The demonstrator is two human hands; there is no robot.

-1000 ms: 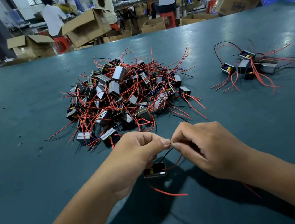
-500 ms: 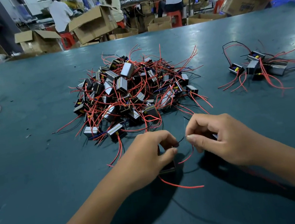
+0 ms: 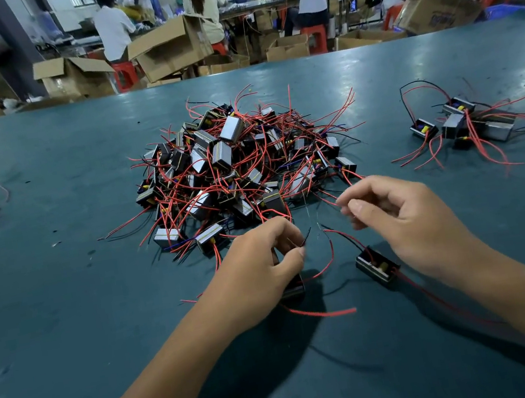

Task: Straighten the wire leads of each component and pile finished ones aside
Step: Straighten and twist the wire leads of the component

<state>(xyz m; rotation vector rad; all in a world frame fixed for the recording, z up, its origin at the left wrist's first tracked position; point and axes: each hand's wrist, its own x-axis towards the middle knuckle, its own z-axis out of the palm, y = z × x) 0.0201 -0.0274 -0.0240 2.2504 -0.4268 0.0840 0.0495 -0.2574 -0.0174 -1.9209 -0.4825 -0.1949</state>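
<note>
Two hands (image 3: 259,269) (image 3: 407,219) pinch leads; box print (image 3: 441,18) unreadable

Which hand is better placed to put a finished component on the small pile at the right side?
Likely the right hand: it is nearer the small pile, while the left hand holds a component.

— What is worn on the arms?
— Nothing: both forearms are bare to the frame's edge, no sleeves.
— And the hands?
— Left hand (image 3: 259,269) and right hand (image 3: 411,226) are bare: short nails, no gloves or rings.
</note>
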